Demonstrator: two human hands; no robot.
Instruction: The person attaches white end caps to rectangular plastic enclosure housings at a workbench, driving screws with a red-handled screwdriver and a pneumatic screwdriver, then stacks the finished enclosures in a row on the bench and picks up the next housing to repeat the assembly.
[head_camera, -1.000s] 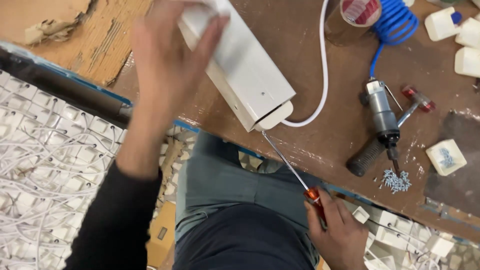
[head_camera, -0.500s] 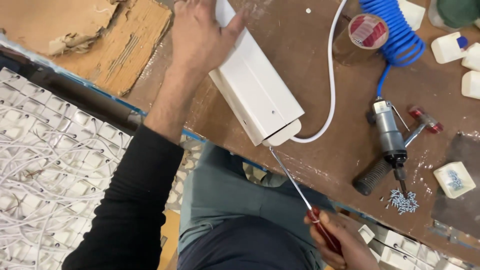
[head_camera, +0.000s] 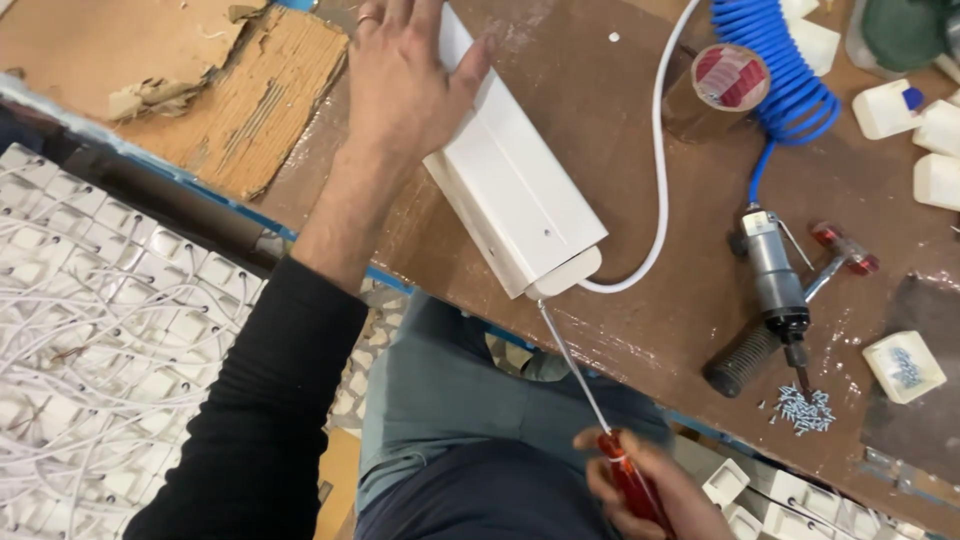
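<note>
Pressing down flat, the left hand (head_camera: 405, 85) had its fingers spread wide over the far end of the white housing (head_camera: 515, 190), pinning it to the brown bench (head_camera: 620, 340) rather than gripping it. The housing lay diagonally, near end hanging right at the bench edge. The right hand (head_camera: 650, 490) was below that end, off the bench, fingers closed around the red handle of a screwdriver (head_camera: 585, 385); its shaft ran up to the housing's end cap, tip touching at or just under the cap. Exact seat of the tip couldn't be made out.

A white cable (head_camera: 655, 190) left the same end and curved away on the far side of the housing. Further that way: air screwdriver (head_camera: 770, 290) on a blue coiled hose (head_camera: 775, 80), a small pile of screws (head_camera: 805, 410), a tape roll (head_camera: 725, 80).

Risks as I read them: the shaft came in at a shallow angle, so the tip could skip off and gouge the cap or nick the cable. Open-palm hold only, so the housing could pivot or slide off the edge under push.
</note>
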